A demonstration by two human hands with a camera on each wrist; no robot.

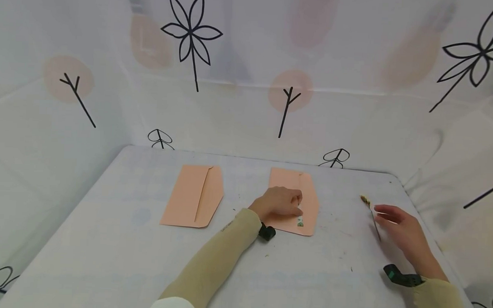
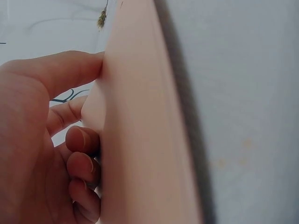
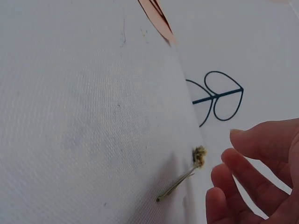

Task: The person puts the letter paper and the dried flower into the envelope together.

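My left hand (image 1: 279, 201) is over the right peach envelope (image 1: 276, 178), with thumb and index fingertips at the edge of its opening. In the left wrist view, the thumb (image 2: 77, 67) meets the paper and the other fingers are curled against it. A small green-and-white patch (image 1: 300, 221) shows just below the thumb at the opening. On the right, my right hand (image 1: 402, 232) is held with fingers slightly bent and apart. Beside its fingertips lies a dried flower sprig (image 3: 180, 182), a yellowish-green head on a thin stem.
A second peach envelope (image 1: 184, 195) lies on the left of the white cloth-covered table (image 1: 116, 258), its flap side up. Small crumbs of plant matter (image 1: 267, 256) dot the cloth. A white sheet printed with flowers (image 1: 239, 117) hangs along the back and sides.
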